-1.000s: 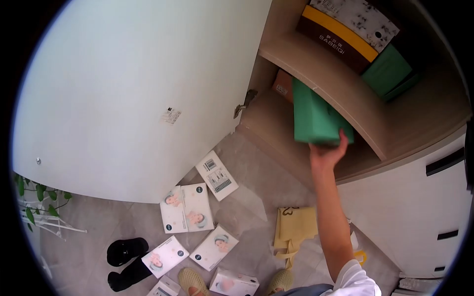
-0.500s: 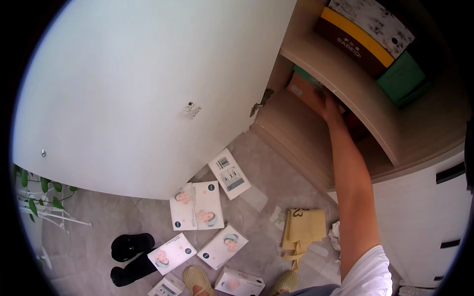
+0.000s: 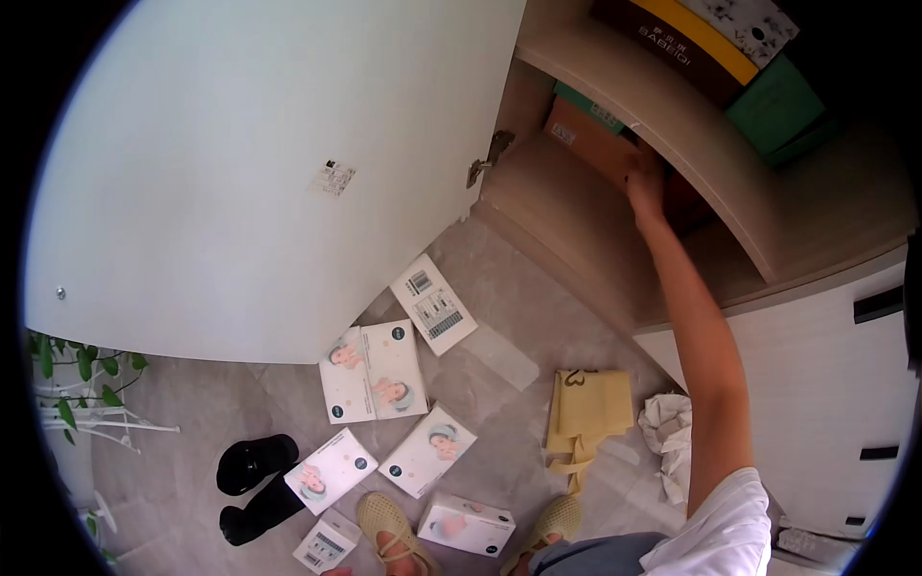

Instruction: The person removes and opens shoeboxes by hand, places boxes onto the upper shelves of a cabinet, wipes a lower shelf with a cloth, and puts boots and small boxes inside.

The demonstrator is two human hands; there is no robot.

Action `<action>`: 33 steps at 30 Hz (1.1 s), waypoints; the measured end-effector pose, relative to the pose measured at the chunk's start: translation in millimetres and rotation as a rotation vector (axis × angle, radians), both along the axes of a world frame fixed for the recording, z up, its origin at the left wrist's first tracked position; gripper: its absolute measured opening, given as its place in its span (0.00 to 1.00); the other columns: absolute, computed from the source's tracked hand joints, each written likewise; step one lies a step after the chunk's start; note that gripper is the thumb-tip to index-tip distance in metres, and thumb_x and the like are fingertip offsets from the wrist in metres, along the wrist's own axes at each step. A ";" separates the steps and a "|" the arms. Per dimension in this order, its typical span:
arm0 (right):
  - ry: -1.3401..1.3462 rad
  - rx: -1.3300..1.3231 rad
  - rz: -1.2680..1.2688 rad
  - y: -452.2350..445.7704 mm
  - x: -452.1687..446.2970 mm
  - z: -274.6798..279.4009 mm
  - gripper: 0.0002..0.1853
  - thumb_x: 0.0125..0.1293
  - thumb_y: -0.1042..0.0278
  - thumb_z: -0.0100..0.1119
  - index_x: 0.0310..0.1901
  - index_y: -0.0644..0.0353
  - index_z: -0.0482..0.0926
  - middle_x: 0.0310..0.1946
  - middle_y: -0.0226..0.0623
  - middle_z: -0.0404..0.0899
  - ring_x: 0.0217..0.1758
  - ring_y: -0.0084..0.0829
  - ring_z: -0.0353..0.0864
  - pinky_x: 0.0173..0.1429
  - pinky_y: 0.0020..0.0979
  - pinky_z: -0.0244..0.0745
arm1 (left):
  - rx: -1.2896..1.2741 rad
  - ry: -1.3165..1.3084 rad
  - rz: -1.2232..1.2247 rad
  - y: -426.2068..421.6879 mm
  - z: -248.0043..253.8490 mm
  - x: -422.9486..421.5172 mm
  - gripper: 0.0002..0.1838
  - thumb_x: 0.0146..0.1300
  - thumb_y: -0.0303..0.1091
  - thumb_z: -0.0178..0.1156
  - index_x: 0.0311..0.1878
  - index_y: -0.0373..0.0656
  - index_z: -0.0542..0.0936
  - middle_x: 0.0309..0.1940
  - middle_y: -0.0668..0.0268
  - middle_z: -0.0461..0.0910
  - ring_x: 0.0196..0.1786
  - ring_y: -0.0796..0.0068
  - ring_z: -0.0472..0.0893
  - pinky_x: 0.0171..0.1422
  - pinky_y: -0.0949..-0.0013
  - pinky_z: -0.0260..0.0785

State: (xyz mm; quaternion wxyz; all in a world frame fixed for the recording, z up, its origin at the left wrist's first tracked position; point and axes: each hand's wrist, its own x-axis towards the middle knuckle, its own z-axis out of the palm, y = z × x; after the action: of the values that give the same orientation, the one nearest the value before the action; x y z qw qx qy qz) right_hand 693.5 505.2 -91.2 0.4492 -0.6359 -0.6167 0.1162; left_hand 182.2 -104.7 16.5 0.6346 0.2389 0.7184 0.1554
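Observation:
My right hand reaches into the lower compartment of the cabinet, at the near right end of an orange-brown box. Its thumb side is against the box; the other fingertips are lost in shadow under the shelf, so its grip is unclear. A green box with a label lies on top of the orange-brown one. Dark red surfaces show just right of my hand. Only a sliver of skin, seemingly my left hand, shows at the bottom edge; its fingers cannot be made out.
An open white door stands left of the cabinet. The curved shelf above my hand bears stacked boxes and a green box. On the floor are several white boxes, black shoes, a yellow bag and crumpled paper.
The green box that my right hand held at the shelf front has gone back onto the orange-brown box. My hand has moved off its front, deeper into the compartment. The view has shifted.

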 end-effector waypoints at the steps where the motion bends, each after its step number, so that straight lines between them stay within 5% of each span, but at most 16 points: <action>1: -0.005 0.050 -0.114 18.7 0.4 1.0 0.28 0.71 0.60 0.55 0.69 0.62 0.67 0.67 0.44 0.68 0.70 0.40 0.66 0.72 0.34 0.60 | 0.019 -0.001 -0.006 6.8 0.7 2.3 0.22 0.77 0.45 0.50 0.64 0.40 0.74 0.54 0.61 0.79 0.55 0.69 0.78 0.61 0.65 0.68; 4: 0.099 0.003 -0.325 56.9 5.5 10.4 0.26 0.72 0.59 0.54 0.68 0.61 0.69 0.65 0.43 0.71 0.68 0.38 0.68 0.68 0.35 0.63 | 0.063 -0.015 -0.018 16.0 2.6 7.3 0.21 0.77 0.44 0.51 0.64 0.40 0.74 0.54 0.61 0.79 0.56 0.68 0.77 0.61 0.65 0.68; 9: 0.250 -0.255 -0.131 42.2 17.7 43.7 0.26 0.72 0.58 0.53 0.66 0.64 0.70 0.65 0.45 0.71 0.68 0.37 0.68 0.68 0.36 0.63 | 0.041 -0.034 -0.020 12.4 3.7 9.8 0.21 0.76 0.42 0.51 0.63 0.39 0.74 0.54 0.61 0.79 0.56 0.68 0.77 0.62 0.65 0.68; 12: -0.009 -0.104 0.191 -38.3 -12.9 23.9 0.24 0.71 0.63 0.53 0.65 0.63 0.71 0.60 0.44 0.75 0.64 0.37 0.72 0.68 0.36 0.65 | 0.036 -0.004 -0.051 16.1 2.5 10.9 0.20 0.76 0.41 0.52 0.63 0.39 0.74 0.55 0.61 0.78 0.56 0.68 0.78 0.62 0.65 0.68; 13: -0.054 -0.328 0.172 -91.7 -48.1 40.0 0.22 0.68 0.70 0.53 0.63 0.61 0.75 0.56 0.41 0.79 0.61 0.35 0.75 0.67 0.35 0.67 | 0.040 -0.004 -0.021 11.6 1.5 10.1 0.20 0.76 0.41 0.52 0.63 0.39 0.74 0.55 0.61 0.78 0.56 0.68 0.78 0.62 0.65 0.69; 15: -0.309 -0.227 0.550 -168.3 -47.7 -7.8 0.16 0.66 0.71 0.55 0.54 0.64 0.79 0.57 0.49 0.77 0.60 0.45 0.76 0.63 0.38 0.70 | 0.036 -0.011 -0.002 6.5 0.3 7.4 0.20 0.76 0.41 0.52 0.63 0.39 0.74 0.56 0.61 0.78 0.56 0.68 0.78 0.62 0.65 0.69; 17: -0.207 -0.573 0.543 -245.2 -56.2 -48.1 0.26 0.65 0.57 0.62 0.61 0.61 0.74 0.63 0.52 0.71 0.69 0.50 0.67 0.73 0.44 0.60 | 0.053 0.019 -0.034 5.6 -1.3 4.7 0.20 0.76 0.42 0.52 0.63 0.38 0.74 0.56 0.60 0.78 0.56 0.68 0.78 0.62 0.64 0.69; 22: -0.605 -0.616 0.303 -366.4 -19.5 -107.7 0.44 0.55 0.42 0.65 0.71 0.54 0.62 0.72 0.57 0.53 0.77 0.55 0.47 0.77 0.62 0.38 | 0.093 0.018 -0.068 -2.9 -22.4 -12.0 0.21 0.76 0.43 0.52 0.63 0.37 0.74 0.55 0.59 0.79 0.56 0.67 0.79 0.61 0.65 0.69; 28: -0.762 -0.704 0.011 -429.4 55.4 -113.2 0.45 0.53 0.46 0.65 0.71 0.53 0.60 0.68 0.54 0.58 0.75 0.53 0.54 0.71 0.71 0.44 | 0.134 0.020 -0.160 38.5 -17.1 1.3 0.20 0.75 0.41 0.54 0.61 0.36 0.75 0.53 0.58 0.79 0.55 0.66 0.79 0.61 0.65 0.70; 33: -0.662 -1.066 -0.214 -498.0 81.4 -110.9 0.42 0.60 0.47 0.61 0.71 0.57 0.57 0.65 0.54 0.61 0.73 0.56 0.57 0.70 0.65 0.50 | 0.215 0.103 -0.291 63.3 -35.0 0.2 0.22 0.74 0.43 0.53 0.62 0.35 0.72 0.53 0.60 0.80 0.52 0.70 0.80 0.59 0.66 0.71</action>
State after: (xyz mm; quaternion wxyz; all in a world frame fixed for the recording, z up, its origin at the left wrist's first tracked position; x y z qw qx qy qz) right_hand 774.8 7.3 -202.1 -0.1343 -0.8325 -0.5133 0.1593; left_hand 182.3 -41.4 -18.5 0.5837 0.4141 0.6871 0.1254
